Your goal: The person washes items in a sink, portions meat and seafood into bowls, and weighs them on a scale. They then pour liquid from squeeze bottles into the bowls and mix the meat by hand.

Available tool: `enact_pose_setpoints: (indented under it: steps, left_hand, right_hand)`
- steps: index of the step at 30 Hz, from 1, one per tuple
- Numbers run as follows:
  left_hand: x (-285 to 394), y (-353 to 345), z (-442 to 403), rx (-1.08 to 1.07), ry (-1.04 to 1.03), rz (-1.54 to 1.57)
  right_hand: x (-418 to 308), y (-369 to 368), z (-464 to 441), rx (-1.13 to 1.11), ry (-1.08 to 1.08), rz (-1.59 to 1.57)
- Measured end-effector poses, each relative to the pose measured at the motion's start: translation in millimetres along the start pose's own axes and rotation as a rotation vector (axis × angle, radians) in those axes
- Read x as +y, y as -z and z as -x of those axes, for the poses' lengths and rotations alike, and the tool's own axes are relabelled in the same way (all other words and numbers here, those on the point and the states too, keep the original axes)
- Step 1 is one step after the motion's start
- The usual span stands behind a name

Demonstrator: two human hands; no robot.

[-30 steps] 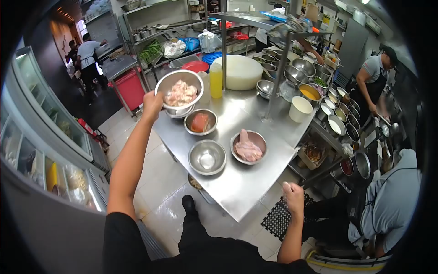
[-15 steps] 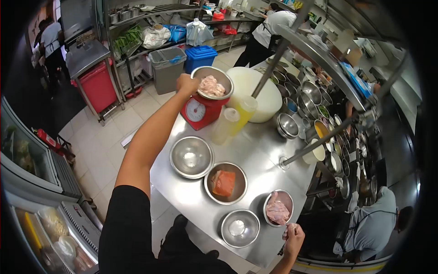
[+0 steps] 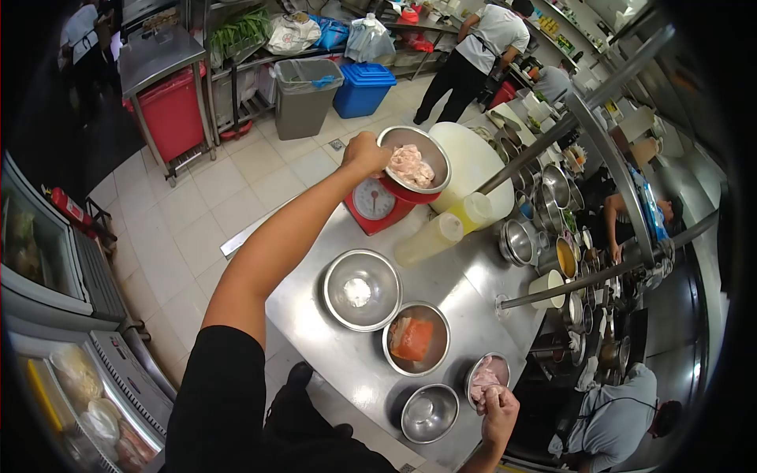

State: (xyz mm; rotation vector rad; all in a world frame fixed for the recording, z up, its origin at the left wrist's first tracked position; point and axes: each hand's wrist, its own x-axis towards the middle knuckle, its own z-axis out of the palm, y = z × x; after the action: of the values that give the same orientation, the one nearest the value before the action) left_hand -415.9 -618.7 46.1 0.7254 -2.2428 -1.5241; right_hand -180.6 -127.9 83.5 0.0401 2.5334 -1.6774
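My left hand (image 3: 367, 154) is closed on the rim of a steel bowl (image 3: 439, 144) of pale raw meat pieces (image 3: 410, 165). That bowl is above the red dial scale (image 3: 374, 203); whether it rests fully on the platform I cannot tell. My right hand (image 3: 500, 414), fingers pinched together, is at the near rim of a smaller steel bowl (image 3: 505, 366) with pink raw meat (image 3: 483, 380). Its fingertips are over the meat, and what they grip is hidden. Nearby stand a bowl (image 3: 442, 355) with an orange fish piece (image 3: 412, 339) and two other steel bowls (image 3: 363, 290) (image 3: 430, 413).
Two squeeze bottles (image 3: 432, 239) (image 3: 473, 211) and a big round white block (image 3: 471, 169) stand beside the scale. A metal post (image 3: 544, 298) rises from the steel table (image 3: 315, 315). Co-workers (image 3: 490, 47) (image 3: 611, 418) are behind and to the right. Bins (image 3: 364, 88) stand on the floor.
My right hand has moved up from beside the small meat bowl to over its near rim and meat. My left hand still holds its bowl. The whole view has shifted.
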Motion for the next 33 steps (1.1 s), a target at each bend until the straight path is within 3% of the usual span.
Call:
enact_pose_setpoints:
  steps: [7, 9, 11, 13, 19, 21, 25, 27, 28, 30, 33]
  left_hand:
    - [5, 20, 10, -0.096, 0.056, 0.139]
    - [4, 27, 11, -0.122, -0.002, 0.155]
    - [0, 29, 7, -0.11, -0.017, 0.183]
    - [-5, 32, 6, -0.1, -0.033, 0.207]
    - [-5, 24, -1, -0.182, -0.039, 0.377]
    - [-9, 22, -1, -0.325, 0.001, 0.521]
    - [-11, 20, 6, -0.388, 0.004, 0.594]
    - [-16, 13, 4, -0.374, 0.004, 0.632]
    - [-14, 15, 8, -0.373, 0.007, 0.637]
    - [-12, 21, 17, -0.376, -0.022, 0.797]
    - [-21, 15, 12, -0.345, -0.031, 0.796]
  right_hand:
    - [-23, -31, -13, -0.292, 0.118, 0.183]
    - [-31, -38, -25, -0.296, 0.128, 0.21]
    - [-48, -45, -46, -0.359, 0.3, 0.288]
    - [-80, -63, -70, -0.31, 0.266, 0.264]
    - [-193, -162, -186, -0.39, 0.74, 0.576]
    - [-204, -201, -238, -0.477, 0.887, 0.669]
    - [-200, -269, -318, -0.617, 0.994, 1.004]
    - [-189, -290, -344, -0.677, 1.185, 1.077]
    - [-193, -298, -348, -0.682, 1.184, 1.082]
    - [-198, -310, -352, -0.837, 0.897, 1.051]
    - [-200, -320, -355, -0.87, 0.783, 0.967]
